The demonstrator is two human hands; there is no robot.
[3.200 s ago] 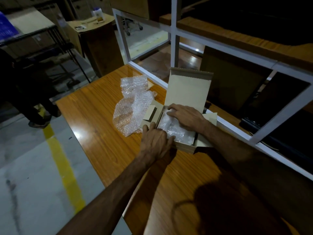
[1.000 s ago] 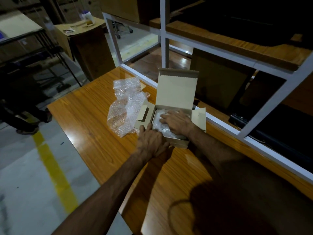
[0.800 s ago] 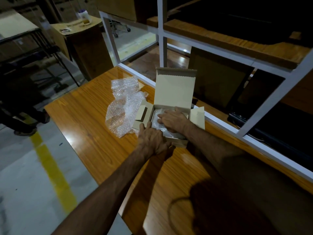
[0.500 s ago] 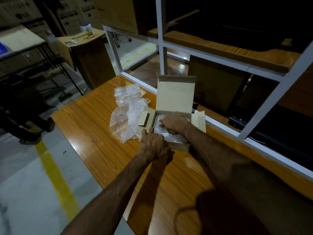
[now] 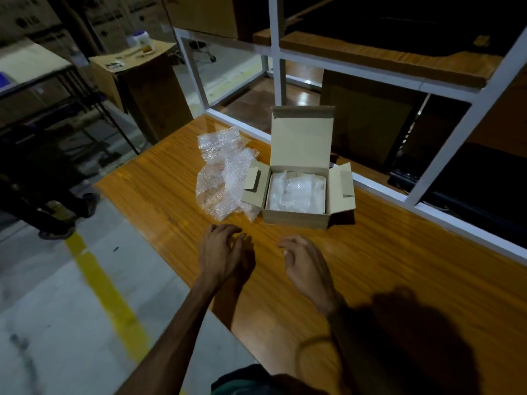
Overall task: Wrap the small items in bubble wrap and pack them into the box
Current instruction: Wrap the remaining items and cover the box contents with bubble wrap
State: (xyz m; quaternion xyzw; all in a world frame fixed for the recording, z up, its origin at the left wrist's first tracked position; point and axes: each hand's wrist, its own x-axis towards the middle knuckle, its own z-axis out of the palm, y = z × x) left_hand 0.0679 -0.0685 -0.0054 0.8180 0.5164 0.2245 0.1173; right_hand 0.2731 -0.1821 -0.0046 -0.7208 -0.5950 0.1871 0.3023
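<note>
The small cardboard box (image 5: 296, 219) sits open on the orange wooden table (image 5: 399, 280), toward its far side, close to the white metal frame (image 5: 379, 192) that runs along the table's far edge. Its lid stands upright at the back and the two side flaps splay out left and right. Inside, a white bubble-wrapped bundle (image 5: 296, 192) fills the box nearly wall to wall and lies about level with the rim; what it holds cannot be made out through the wrap.

Just left of the box, touching its left flap, lies a crumpled loose sheet of clear bubble wrap (image 5: 222, 175), spread on the tabletop and reaching toward the far edge.

Both hands are on the near side of the box, apart from it and from each other. The left hand (image 5: 221, 252) hovers over the table near its left edge, fingers loosely curled and holding nothing. The right hand (image 5: 305, 263) is beside it, fingers loosely bent too, gripping nothing. A thin band circles the right forearm.

Off to the far left, a brown cardboard carton (image 5: 142, 89) stands on the grey floor with a white jar (image 5: 141, 42) on top. A yellow line (image 5: 105, 292) runs across the floor.
</note>
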